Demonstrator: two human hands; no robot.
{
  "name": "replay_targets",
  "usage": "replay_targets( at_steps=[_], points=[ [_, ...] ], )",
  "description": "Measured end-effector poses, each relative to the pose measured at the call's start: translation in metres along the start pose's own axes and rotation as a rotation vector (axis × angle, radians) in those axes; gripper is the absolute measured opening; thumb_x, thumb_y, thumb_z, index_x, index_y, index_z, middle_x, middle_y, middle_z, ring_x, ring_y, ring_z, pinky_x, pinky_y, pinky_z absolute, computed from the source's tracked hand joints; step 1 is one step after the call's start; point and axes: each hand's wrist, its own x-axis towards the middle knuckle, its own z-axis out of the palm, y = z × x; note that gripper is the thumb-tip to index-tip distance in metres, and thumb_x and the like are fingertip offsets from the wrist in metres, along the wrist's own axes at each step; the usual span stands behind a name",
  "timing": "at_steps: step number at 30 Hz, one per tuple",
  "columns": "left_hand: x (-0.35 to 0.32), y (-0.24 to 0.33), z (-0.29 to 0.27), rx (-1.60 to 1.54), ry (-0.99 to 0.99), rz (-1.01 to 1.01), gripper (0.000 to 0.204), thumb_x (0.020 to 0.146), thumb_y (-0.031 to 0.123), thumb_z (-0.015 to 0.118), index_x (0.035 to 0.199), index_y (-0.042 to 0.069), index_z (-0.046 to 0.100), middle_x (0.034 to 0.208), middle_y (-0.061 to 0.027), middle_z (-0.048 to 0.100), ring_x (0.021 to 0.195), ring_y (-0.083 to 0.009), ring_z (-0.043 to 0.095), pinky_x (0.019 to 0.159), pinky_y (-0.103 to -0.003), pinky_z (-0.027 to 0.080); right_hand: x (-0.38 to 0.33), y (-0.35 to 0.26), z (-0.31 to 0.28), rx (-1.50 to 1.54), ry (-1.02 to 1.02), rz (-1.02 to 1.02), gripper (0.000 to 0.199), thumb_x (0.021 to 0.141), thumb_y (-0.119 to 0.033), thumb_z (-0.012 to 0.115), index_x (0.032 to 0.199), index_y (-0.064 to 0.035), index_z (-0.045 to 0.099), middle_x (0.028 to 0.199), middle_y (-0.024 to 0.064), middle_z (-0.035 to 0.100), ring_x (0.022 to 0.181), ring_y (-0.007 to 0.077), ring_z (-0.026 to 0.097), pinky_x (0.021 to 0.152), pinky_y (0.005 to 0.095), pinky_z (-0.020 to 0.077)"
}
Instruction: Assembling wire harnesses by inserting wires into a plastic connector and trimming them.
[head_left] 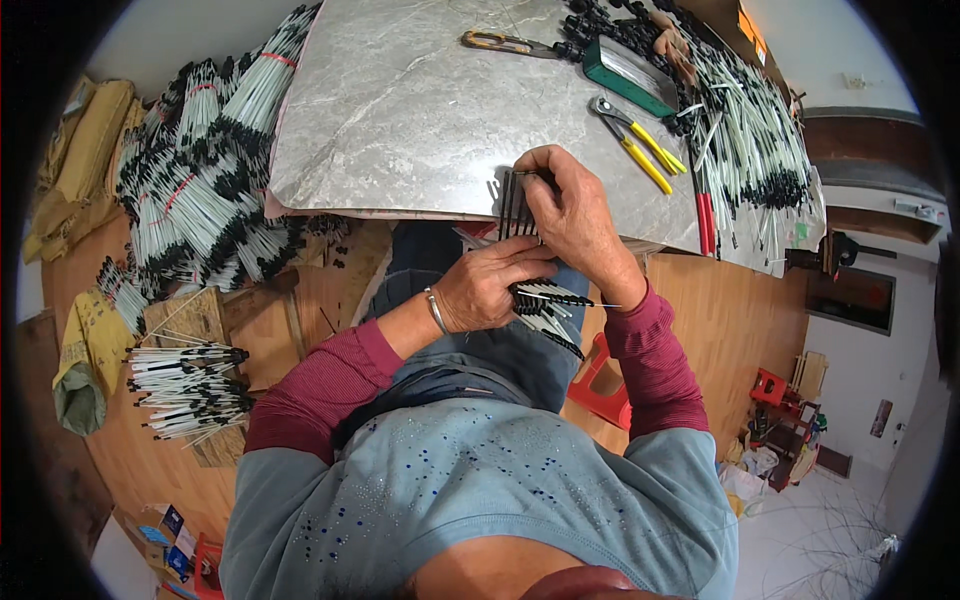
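Observation:
My left hand (478,285) is closed around a bundle of thin white rods with black ends (548,318), just off the table's near edge. Several black ends stick up past its fingers, side by side, over the edge of the grey marbled table (390,130). At those upper tips my right hand (578,215) is bent in a pinch, thumb against fingers. Whatever lies between its fingertips is too small and too hidden to name. White shafts and more black ends fan out below my left hand, above my lap.
Yellow-handled pliers (640,150), a red-handled tool (705,215), a green box (632,78) and a rod pile (755,130) lie on the right. Tied rod bundles (195,205) are heaped at left; more rods (190,390) rest on a wooden board. A red stool (603,390) stands below.

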Motion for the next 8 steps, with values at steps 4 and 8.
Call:
replay_targets(
  at_steps=[4,8],
  points=[
    [-0.0011,-0.0001,-0.0021,0.013,-0.02,-0.003,0.05,0.059,0.001,0.072,0.108,0.002,0.07,0.113,-0.0133,0.07,0.115,-0.0322,0.063,0.096,-0.038,0.053,-0.0002,-0.0015,-0.0009,-0.043,0.008,-0.03,0.018,0.088,-0.006,0.054,0.102,0.003,0.061,0.09,0.0219,0.066,0.082,0.0353,0.066,0.075,0.0405,0.0525],
    [-0.0012,0.0,-0.0006,-0.008,0.004,-0.004,0.053,0.058,-0.001,0.071,0.111,0.003,0.069,0.114,-0.0132,0.07,0.116,-0.032,0.063,0.097,-0.038,0.053,-0.0002,0.005,-0.0018,-0.089,0.002,-0.089,0.022,0.088,-0.007,0.056,0.108,0.0019,0.061,0.095,0.0232,0.066,0.085,0.0349,0.067,0.078,0.0412,0.0529]
  ],
)
